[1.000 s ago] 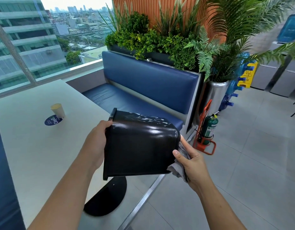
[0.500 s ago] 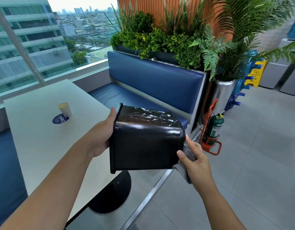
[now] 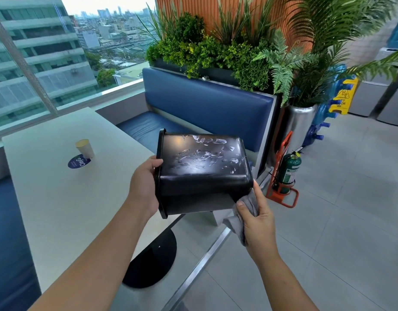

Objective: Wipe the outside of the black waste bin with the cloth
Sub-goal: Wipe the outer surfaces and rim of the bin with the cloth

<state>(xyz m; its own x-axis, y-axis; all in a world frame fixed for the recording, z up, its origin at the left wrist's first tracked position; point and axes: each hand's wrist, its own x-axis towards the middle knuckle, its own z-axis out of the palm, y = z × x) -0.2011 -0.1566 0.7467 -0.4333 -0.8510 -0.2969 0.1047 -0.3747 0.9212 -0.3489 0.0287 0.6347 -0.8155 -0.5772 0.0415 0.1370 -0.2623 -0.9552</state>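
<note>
Holding the black waste bin (image 3: 202, 173) on its side in the air, just off the right edge of the white table (image 3: 59, 198), rim toward the table. Gripping that rim with the left hand (image 3: 144, 189), thumb over the lip. Pinching the grey cloth (image 3: 249, 199) in the right hand (image 3: 256, 223), bunched against the bin's base corner, away from the table. Rolled toward the camera since a second ago, baring a broad face streaked with wet smears. Likely means that face is done, base and underside next. On the table, a paper cup (image 3: 84, 148).
</note>
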